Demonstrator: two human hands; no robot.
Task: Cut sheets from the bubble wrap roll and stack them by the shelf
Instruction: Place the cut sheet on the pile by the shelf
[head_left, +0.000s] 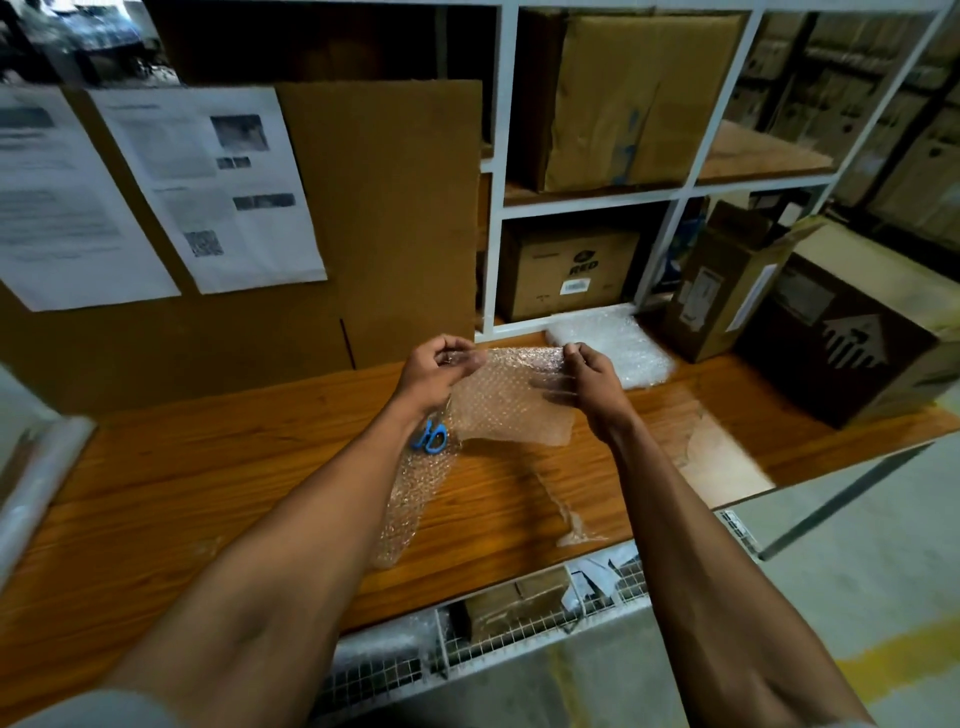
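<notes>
Both hands (434, 371) (592, 382) on cut sheet's (511, 397) top edge, above table (234, 467).

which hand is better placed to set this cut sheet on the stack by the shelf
Right, probably. The right hand pinches the sheet on the side nearest the stack. The left hand pinches the far corner, above the scissors.
</notes>
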